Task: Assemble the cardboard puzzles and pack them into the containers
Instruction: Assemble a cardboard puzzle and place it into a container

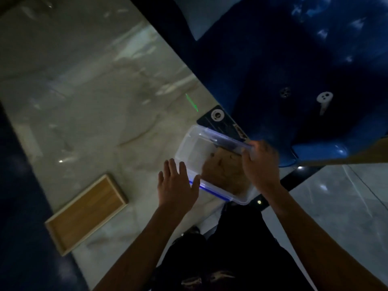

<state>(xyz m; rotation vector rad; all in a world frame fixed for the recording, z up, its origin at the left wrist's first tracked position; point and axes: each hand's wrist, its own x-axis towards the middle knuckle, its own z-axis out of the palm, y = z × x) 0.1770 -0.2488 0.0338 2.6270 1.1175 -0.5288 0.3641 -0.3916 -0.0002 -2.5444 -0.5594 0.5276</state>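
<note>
A clear plastic container (pixel 190 147) with blue clip edges rests at the near edge of the pale marble table (pixel 94 101). Brown cardboard puzzle pieces (pixel 225 168) show through it on its right half. My right hand (pixel 260 164) grips the container's far right rim at a blue-edged clip. My left hand (pixel 178 183) is flat with fingers spread, touching the container's near left edge and holding nothing. Whether the lid is fully on I cannot tell in the dim light.
An empty wooden tray (pixel 84 213) lies on the table to the left of my arms. A dark card with a round white mark (pixel 222 122) lies behind the container. A blue chair (pixel 294 80) stands beyond the table edge.
</note>
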